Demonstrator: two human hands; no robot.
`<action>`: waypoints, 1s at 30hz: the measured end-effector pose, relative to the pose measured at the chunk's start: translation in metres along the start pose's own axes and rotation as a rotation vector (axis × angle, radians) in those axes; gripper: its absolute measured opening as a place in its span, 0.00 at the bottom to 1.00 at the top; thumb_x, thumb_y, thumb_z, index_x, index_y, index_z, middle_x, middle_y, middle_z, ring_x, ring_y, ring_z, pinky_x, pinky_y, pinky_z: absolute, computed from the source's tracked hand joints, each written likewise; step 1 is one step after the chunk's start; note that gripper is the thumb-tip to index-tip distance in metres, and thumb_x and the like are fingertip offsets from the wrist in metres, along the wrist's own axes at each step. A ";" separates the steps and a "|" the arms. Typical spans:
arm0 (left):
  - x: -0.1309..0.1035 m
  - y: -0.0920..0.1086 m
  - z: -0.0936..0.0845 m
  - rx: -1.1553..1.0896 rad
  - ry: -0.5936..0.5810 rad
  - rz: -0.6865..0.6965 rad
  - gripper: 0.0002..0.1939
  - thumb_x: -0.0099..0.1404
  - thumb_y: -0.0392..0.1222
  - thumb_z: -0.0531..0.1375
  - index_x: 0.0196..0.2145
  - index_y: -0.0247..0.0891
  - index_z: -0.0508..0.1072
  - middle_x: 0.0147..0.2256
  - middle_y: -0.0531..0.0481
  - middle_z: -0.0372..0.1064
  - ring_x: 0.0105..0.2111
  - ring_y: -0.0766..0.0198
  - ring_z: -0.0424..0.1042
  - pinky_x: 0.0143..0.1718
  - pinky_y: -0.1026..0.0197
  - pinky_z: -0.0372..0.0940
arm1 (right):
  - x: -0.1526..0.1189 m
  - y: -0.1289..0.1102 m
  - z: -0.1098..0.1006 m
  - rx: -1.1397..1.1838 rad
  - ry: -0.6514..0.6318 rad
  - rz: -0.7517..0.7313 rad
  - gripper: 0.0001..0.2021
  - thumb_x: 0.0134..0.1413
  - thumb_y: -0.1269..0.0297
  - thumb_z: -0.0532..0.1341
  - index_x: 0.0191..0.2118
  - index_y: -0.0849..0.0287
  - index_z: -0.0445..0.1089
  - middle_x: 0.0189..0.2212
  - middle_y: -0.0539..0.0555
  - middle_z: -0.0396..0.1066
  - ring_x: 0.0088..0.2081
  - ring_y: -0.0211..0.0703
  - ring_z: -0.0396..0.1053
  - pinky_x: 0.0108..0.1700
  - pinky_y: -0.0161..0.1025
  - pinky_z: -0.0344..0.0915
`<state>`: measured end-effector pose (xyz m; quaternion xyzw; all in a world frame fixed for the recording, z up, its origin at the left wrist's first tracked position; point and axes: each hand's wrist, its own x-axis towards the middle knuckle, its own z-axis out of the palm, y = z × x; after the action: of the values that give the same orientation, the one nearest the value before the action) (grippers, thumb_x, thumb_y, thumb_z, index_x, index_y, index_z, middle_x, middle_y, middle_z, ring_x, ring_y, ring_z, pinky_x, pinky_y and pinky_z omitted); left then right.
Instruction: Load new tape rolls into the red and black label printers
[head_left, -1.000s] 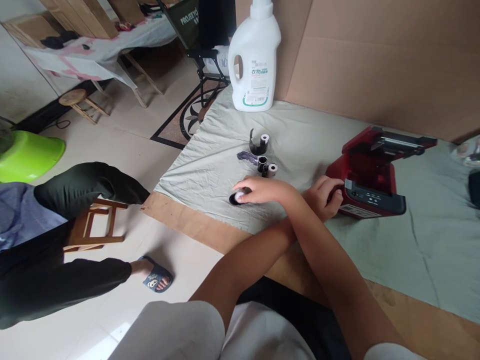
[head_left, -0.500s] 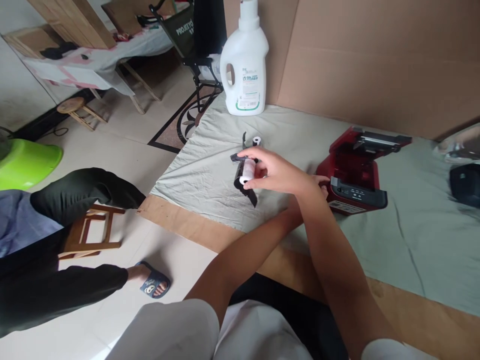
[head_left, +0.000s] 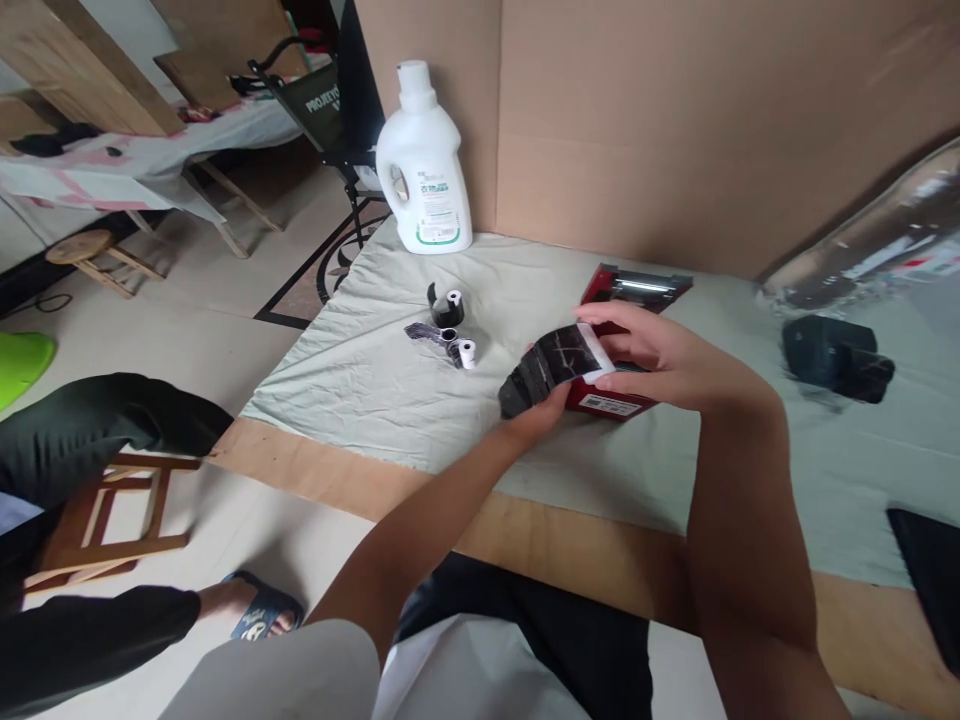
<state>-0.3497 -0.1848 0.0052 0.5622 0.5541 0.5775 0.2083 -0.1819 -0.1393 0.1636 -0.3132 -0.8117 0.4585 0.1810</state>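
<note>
My right hand [head_left: 660,358] grips a small paper roll [head_left: 592,352] with a white end. A black wrapper strip [head_left: 544,372] trails off the roll to the left. My left hand [head_left: 534,418] holds that strip from below at its loose end. Both hands hover just in front of a red label printer [head_left: 634,290], whose lid stands open; my hands hide most of its body. Two more small rolls [head_left: 452,303] [head_left: 466,351] lie on the grey-green cloth [head_left: 360,370] to the left, among black wrapper scraps.
A white detergent bottle [head_left: 424,170] stands at the back by a cardboard wall [head_left: 675,130]. A black object [head_left: 836,355] lies on the cloth at right. Another person sits at left near a wooden stool [head_left: 97,520], one slippered foot [head_left: 259,610] on the floor.
My right hand picked the roll off the cloth at left and carried it right to the printer. My arms uncrossed, and my left hand left the printer to take the black strip.
</note>
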 end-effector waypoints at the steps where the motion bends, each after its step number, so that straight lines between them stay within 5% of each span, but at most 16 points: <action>1: 0.000 0.003 -0.003 -0.008 0.017 0.054 0.14 0.72 0.53 0.62 0.52 0.48 0.72 0.49 0.47 0.76 0.56 0.55 0.75 0.62 0.48 0.72 | -0.007 0.006 -0.008 0.007 -0.005 0.016 0.33 0.55 0.51 0.71 0.67 0.40 0.67 0.55 0.55 0.76 0.53 0.56 0.77 0.49 0.48 0.78; 5: -0.007 0.009 -0.004 0.019 0.035 0.193 0.19 0.70 0.55 0.62 0.55 0.45 0.70 0.49 0.43 0.75 0.54 0.52 0.76 0.64 0.43 0.69 | -0.015 0.027 -0.026 0.034 0.005 0.065 0.33 0.55 0.55 0.70 0.67 0.40 0.67 0.50 0.54 0.79 0.49 0.55 0.78 0.48 0.49 0.78; 14: -0.018 0.008 0.011 0.064 -0.135 0.036 0.25 0.65 0.59 0.68 0.56 0.48 0.74 0.47 0.44 0.78 0.60 0.47 0.74 0.60 0.40 0.72 | 0.004 0.035 -0.016 -0.014 -0.093 0.019 0.36 0.56 0.67 0.63 0.71 0.47 0.62 0.55 0.55 0.78 0.50 0.54 0.79 0.49 0.49 0.78; 20: 0.000 0.017 0.000 0.120 0.141 0.149 0.29 0.60 0.52 0.72 0.55 0.44 0.70 0.53 0.41 0.71 0.59 0.47 0.70 0.65 0.41 0.67 | 0.012 0.025 0.001 -0.092 -0.106 -0.047 0.37 0.56 0.69 0.63 0.71 0.45 0.64 0.68 0.55 0.68 0.62 0.57 0.73 0.60 0.53 0.73; 23: 0.004 0.021 -0.005 0.113 0.151 0.191 0.23 0.63 0.47 0.70 0.53 0.46 0.70 0.51 0.44 0.72 0.56 0.49 0.72 0.62 0.43 0.68 | 0.013 0.028 0.004 -0.053 -0.088 -0.019 0.37 0.57 0.69 0.64 0.72 0.44 0.63 0.71 0.55 0.65 0.66 0.57 0.70 0.63 0.54 0.72; 30: 0.003 0.014 -0.005 0.238 0.202 0.354 0.26 0.62 0.45 0.70 0.56 0.47 0.69 0.51 0.45 0.75 0.53 0.50 0.76 0.58 0.45 0.70 | 0.018 0.033 0.009 0.155 0.025 0.089 0.19 0.62 0.61 0.64 0.58 0.52 0.76 0.51 0.56 0.81 0.53 0.52 0.78 0.59 0.54 0.73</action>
<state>-0.3498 -0.1882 0.0196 0.6105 0.5291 0.5890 -0.0208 -0.1891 -0.1198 0.1306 -0.3399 -0.7568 0.5235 0.1940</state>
